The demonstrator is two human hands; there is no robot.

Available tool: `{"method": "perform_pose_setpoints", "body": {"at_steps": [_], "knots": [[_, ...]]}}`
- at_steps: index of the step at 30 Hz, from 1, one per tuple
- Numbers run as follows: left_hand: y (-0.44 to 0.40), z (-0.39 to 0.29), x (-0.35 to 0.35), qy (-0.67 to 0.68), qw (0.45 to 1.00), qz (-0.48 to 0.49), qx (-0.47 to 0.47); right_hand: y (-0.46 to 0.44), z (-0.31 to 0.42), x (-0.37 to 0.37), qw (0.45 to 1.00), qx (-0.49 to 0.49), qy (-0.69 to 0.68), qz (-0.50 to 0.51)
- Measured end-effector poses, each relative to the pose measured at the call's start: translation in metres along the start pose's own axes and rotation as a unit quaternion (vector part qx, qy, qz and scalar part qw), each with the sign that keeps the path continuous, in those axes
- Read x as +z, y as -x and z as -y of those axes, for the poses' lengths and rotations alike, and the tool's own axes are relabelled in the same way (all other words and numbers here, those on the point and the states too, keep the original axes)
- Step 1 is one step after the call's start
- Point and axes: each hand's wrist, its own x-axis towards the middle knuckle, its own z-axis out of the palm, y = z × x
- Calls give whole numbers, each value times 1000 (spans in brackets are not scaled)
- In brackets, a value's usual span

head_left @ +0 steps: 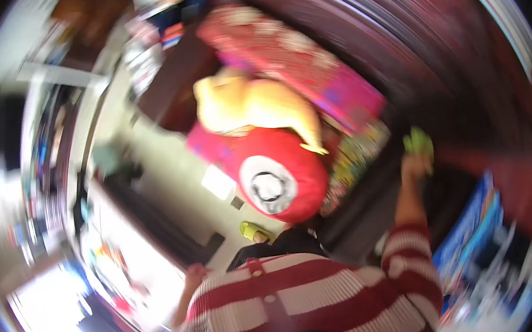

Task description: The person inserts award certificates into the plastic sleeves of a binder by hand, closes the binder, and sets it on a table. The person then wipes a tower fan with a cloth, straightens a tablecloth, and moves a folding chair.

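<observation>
My right hand (416,167) reaches out to the right, closed on a crumpled light-green cloth (419,141). The cloth is over the dark brown wooden armrest or frame of a sofa (378,200); blur hides whether it touches the wood. Low on the left, my left hand (195,275) hangs beside the edge of a bright-topped table (141,267). Its fingers are smeared by motion. On the sofa lie a round red cushion (309,178) with a white circle and a yellow plush-like cushion (273,104).
A red and pink patterned backrest cushion (294,54) lines the sofa. Blue packages (470,223) stand at the right. Shelves (41,155) with several items are at the left. A foot in a yellow-green slipper (254,231) rests on the pale floor (170,169).
</observation>
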Motion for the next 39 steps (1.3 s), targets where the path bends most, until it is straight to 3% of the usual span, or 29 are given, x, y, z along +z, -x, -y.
{"method": "perform_pose_setpoints", "body": {"at_steps": [1,2,3,4,5,6,7,9,12,17,23,26,27,28,29,34,39], "knots": [[15,-14,11,-109,993,-38,-13,28,-20,24,994,-44,-92,45],[21,-20,12,-296,953,-57,-38,53,-39,48,974,-79,-186,98],[42,-63,30,-177,976,-92,-82,46,21,-45,984,-137,-67,95],[52,-60,27,-155,977,-119,-89,101,-27,2,981,-64,6,182],[60,-46,17,-113,980,-125,-107,136,-32,-15,973,-146,68,164],[64,-32,9,-71,982,-125,-124,140,3,-66,947,-118,60,292],[77,-43,11,-88,973,-149,-156,178,2,-65,912,-104,167,361],[97,-43,4,-105,958,-175,-200,223,19,-61,837,-89,175,510],[117,24,-16,-75,961,-152,-221,240,98,-61,784,-82,90,609],[87,86,-72,-1,963,-125,-237,203,289,-38,789,-100,-23,606],[-7,57,-229,3,976,-130,-175,130,531,-87,808,-127,-134,559],[-74,-16,-343,-18,975,-176,-131,111,629,-117,802,-143,-163,557],[-109,-23,-378,-81,960,-257,-81,106,659,-122,801,-145,-165,557],[-134,-46,-413,-17,954,-297,-48,103,688,-127,797,-151,-164,562],[-135,-111,-443,-107,924,-367,-8,101,713,-130,792,-155,-159,569],[-234,-251,-565,11,937,-336,95,91,843,-115,748,-194,-99,627],[-322,-330,-645,-50,923,-364,116,39,1011,-93,685,-262,-18,680]]}}
